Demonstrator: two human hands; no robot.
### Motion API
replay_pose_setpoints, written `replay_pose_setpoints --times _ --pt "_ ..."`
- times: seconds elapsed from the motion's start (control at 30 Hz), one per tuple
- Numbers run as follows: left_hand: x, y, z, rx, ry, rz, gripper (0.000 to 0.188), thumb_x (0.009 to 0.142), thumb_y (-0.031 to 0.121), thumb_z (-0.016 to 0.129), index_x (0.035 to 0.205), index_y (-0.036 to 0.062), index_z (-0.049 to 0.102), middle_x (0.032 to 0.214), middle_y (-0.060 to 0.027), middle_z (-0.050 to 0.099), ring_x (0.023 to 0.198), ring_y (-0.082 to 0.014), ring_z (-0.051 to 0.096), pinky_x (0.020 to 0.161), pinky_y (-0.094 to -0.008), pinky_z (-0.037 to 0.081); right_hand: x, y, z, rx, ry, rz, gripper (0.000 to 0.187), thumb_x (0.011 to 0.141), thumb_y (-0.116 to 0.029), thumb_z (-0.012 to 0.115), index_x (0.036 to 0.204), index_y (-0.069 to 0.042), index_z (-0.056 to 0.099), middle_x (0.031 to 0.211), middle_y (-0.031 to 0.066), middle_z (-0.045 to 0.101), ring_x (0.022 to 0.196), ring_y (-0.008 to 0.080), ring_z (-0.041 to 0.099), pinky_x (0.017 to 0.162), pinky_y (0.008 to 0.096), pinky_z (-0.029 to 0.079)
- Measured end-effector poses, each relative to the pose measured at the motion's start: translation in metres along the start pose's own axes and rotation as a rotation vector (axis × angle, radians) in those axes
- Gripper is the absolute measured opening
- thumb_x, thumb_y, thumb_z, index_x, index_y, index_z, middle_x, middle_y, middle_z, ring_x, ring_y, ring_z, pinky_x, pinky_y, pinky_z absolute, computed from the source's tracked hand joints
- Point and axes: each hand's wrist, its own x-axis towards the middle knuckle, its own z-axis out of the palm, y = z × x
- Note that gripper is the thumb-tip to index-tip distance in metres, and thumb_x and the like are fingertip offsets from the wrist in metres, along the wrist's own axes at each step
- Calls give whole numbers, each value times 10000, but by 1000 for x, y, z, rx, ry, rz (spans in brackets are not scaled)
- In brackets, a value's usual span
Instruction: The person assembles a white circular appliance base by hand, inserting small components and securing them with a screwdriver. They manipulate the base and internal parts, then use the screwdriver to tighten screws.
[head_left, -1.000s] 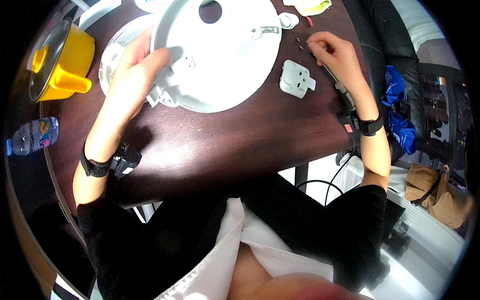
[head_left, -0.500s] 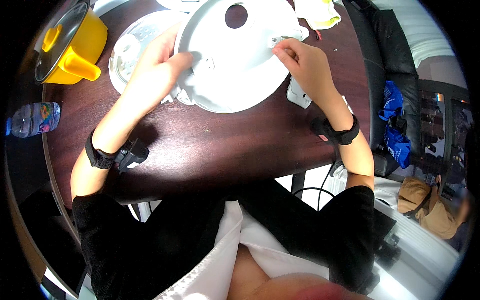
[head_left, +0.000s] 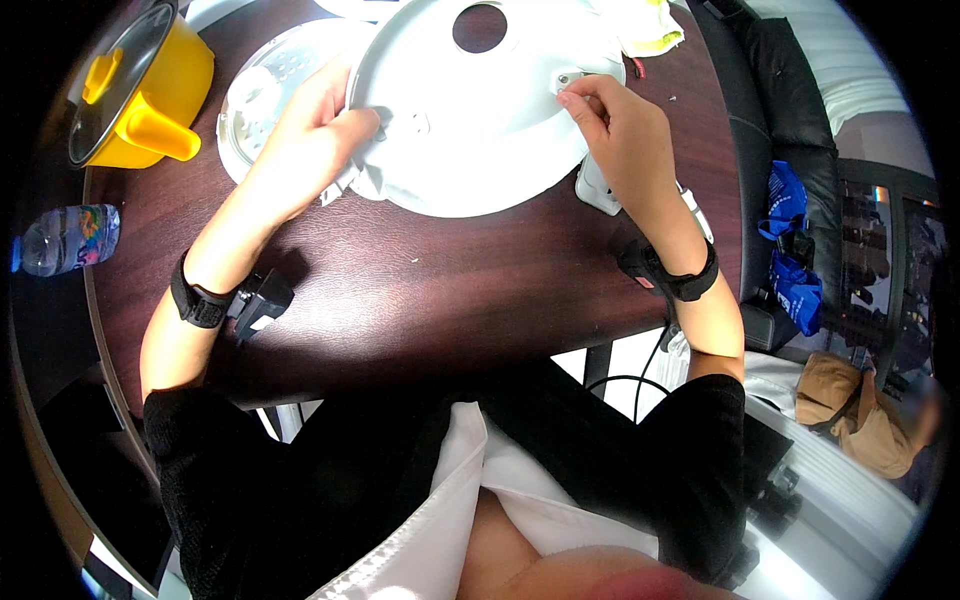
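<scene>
A large white round plastic shell [head_left: 490, 140] with a round hole near its far side is tilted up over the table. My left hand [head_left: 320, 140] grips its left rim, thumb on the inner face and fingers behind. At the right side of the shell, my right hand [head_left: 628, 125] pinches a small white piece [head_left: 569, 82] with a dark round spot, between thumb and forefinger. Whether that piece is loose or fixed to the shell, I cannot tell. Partly under the shell and my left hand lies a white disc [head_left: 238, 128] with small holes.
A yellow pot [head_left: 185, 85] with a glass lid stands at the far left, a plastic bottle [head_left: 75, 240] nearer. A white object [head_left: 596, 188] lies beside my right wrist. A white and yellow-green cloth [head_left: 652, 30] is at the back right of the dark wooden table [head_left: 430, 300].
The shell has shifted slightly away from me and to the right. My right hand has moved a little right with it. My left hand keeps its hold on the rim.
</scene>
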Motion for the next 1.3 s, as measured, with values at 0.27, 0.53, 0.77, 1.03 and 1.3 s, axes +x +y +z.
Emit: replay_pose_setpoints --times 0.27,0.53,0.77,1.03,1.3 --pt "0 5 4 -87 27 -53 582 820 -46 440 1400 13 435 1147 -91 608 1044 -143 592 912 -278 472 0 -3 -5 -28 6 -5 187 895 -234 673 895 -46 662 653 61 643 543 196 612 503 291 452" --pt "-3 8 10 24 75 88 555 816 -81 472 1364 8 461 1163 -90 607 1093 -164 583 952 -296 457 -1 -11 1 -71 78 107 201 915 -226 656 925 -27 681 642 69 609 552 151 556 550 278 434" --pt "-4 8 9 154 106 132 533 822 -71 492 1347 19 478 1152 -98 611 1092 -164 584 944 -295 462 -1 -15 3 -30 72 183 189 917 -215 654 945 -31 685 643 69 623 550 151 578 529 269 428" --pt "-6 11 12 147 104 155 523 816 -68 480 1335 2 478 1155 -109 609 1113 -180 574 954 -303 454 -1 -18 6 -225 179 -32 150 901 -185 668 943 -42 681 700 85 665 591 199 646 535 279 467" --pt "-5 9 12 153 109 187 530 812 -74 462 1337 -2 472 1147 -113 606 1104 -177 573 953 -304 454 -1 -10 10 -134 210 -76 147 902 -176 669 948 -37 682 693 83 658 577 168 629 536 253 459"
